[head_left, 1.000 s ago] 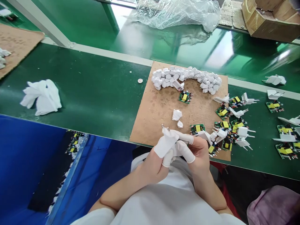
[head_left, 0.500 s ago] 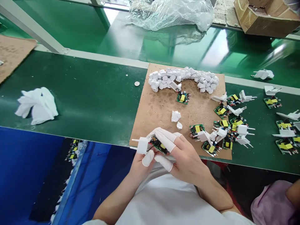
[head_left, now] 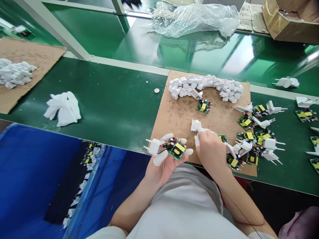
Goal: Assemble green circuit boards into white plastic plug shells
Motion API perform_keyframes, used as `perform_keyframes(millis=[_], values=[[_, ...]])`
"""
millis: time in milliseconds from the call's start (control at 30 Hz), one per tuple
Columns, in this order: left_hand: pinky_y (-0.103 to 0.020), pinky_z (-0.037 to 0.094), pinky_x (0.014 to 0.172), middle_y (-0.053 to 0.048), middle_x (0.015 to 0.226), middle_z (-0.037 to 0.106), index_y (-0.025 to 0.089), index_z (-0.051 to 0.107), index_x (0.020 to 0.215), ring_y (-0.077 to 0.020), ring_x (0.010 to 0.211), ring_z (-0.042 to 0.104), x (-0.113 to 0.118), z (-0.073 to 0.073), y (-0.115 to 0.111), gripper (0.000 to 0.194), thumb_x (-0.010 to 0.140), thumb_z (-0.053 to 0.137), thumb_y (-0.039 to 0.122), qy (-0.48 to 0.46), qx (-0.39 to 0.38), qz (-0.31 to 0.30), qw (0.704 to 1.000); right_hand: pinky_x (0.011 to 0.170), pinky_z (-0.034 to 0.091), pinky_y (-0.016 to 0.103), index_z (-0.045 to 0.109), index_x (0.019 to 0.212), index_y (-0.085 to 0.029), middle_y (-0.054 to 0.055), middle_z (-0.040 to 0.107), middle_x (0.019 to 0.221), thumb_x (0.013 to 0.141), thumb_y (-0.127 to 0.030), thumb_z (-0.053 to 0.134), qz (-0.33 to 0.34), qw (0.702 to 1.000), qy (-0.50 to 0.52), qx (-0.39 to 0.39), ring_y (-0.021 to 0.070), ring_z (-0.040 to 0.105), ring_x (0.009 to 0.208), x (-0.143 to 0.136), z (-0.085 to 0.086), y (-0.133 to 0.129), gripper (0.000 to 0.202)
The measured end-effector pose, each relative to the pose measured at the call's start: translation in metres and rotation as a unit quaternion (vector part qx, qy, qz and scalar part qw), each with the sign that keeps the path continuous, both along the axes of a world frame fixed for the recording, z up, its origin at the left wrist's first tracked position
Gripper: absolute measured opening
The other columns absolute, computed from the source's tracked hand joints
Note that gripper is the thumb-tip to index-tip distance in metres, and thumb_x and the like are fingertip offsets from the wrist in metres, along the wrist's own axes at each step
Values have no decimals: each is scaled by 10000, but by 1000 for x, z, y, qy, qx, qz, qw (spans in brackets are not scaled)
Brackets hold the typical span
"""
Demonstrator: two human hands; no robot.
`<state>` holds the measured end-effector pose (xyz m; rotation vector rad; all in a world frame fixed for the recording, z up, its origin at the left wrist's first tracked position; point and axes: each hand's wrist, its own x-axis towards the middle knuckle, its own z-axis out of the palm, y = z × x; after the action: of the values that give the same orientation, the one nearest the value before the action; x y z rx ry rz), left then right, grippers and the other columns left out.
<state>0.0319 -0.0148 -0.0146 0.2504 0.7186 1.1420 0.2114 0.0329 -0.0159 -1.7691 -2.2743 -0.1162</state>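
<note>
My left hand, with white fingertip covers, holds a green circuit board with a yellow part, wired to a white plug housing whose two pins point left. Over the cardboard sheet, my right hand has its covered fingers pressed together at a white lump. What lies between those fingertips is too small to make out. Behind it, another board rests on the cardboard below a curved heap of small white pieces.
Several boards with white plugs crowd the right side. White gloves lie left, near another cardboard sheet bearing white pieces. A blue bin stands below the table edge. Plastic film and a carton are at the back.
My right hand has left the board and moved right to the white lump. My left hand still holds the board, now more exposed. The view has shifted left.
</note>
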Motion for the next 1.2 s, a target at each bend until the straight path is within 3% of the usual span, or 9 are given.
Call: perform_keyframes(millis=[100, 200, 300, 467, 633, 767, 900, 1067, 1200], values=[[-446, 611, 998, -66, 1230, 802, 296, 704, 1214, -273, 1057, 796, 6, 0, 1, 511, 765, 931, 388, 12, -3, 30, 999, 646, 516, 346, 696, 981, -193, 91, 734, 861, 977, -112, 574, 59, 983, 174, 25, 241, 662, 746, 9, 16, -9, 147], [-438, 616, 986, -93, 1224, 802, 272, 694, 1247, -276, 1064, 786, 12, -1, 2, 554, 760, 938, 373, 43, 8, 29, 999, 803, 617, 343, 721, 1191, -258, 76, 777, 1106, 972, -122, 672, 137, 908, 395, -19, 221, 746, 948, 13, 36, -27, 261], [-380, 630, 911, -101, 1186, 806, 269, 683, 1280, -272, 1059, 779, 17, -2, 2, 614, 744, 947, 411, 66, 8, 11, 998, 814, 659, 336, 735, 1275, -305, 76, 778, 1152, 949, -54, 683, 166, 858, 484, -50, 213, 769, 998, 7, 43, -42, 415], [-399, 611, 948, -59, 1085, 808, 324, 538, 1500, -261, 1057, 767, 21, 1, 1, 886, 726, 958, 425, 87, 7, 24, 996, 734, 680, 313, 737, 1244, -279, 75, 808, 1054, 909, -21, 708, 138, 860, 492, -8, 206, 785, 909, -4, 36, -48, 424], [-426, 600, 977, -117, 1255, 774, 262, 614, 1365, -284, 1104, 753, 22, 0, 0, 697, 765, 925, 431, 120, 50, 10, 992, 646, 645, 299, 765, 1062, -275, 66, 770, 982, 912, -64, 713, 117, 866, 486, 8, 187, 748, 806, -7, 33, -44, 265], [-390, 596, 979, -99, 1199, 792, 260, 628, 1312, -259, 1088, 763, 25, -7, -2, 624, 781, 916, 416, 152, 97, 25, 983, 509, 535, 233, 750, 954, -247, 39, 700, 933, 912, -114, 728, 89, 828, 552, -43, 126, 646, 655, -13, 30, -43, 142], [-382, 613, 936, -100, 1151, 802, 241, 644, 1292, -267, 1043, 780, 29, -6, -6, 575, 812, 887, 442, 180, 118, 30, 976, 521, 501, 214, 705, 932, -242, 6, 594, 928, 900, -117, 729, 38, 797, 601, -39, 92, 549, 621, -21, 26, -45, 131], [-387, 594, 1000, -110, 1178, 805, 238, 647, 1300, -258, 1077, 778, 27, -1, -7, 498, 868, 850, 379, 215, 152, 23, 964, 550, 506, 241, 646, 893, -237, 4, 560, 873, 916, -127, 690, 13, 814, 580, -7, 119, 537, 640, -29, 25, -46, 121], [-414, 600, 1000, -134, 1214, 800, 239, 626, 1357, -279, 1083, 777, 24, -6, -6, 633, 811, 893, 415, 194, 159, 27, 968, 532, 507, 251, 649, 876, -241, 15, 594, 838, 929, -149, 692, 18, 827, 563, 4, 148, 593, 671, -27, 24, -47, 115]])
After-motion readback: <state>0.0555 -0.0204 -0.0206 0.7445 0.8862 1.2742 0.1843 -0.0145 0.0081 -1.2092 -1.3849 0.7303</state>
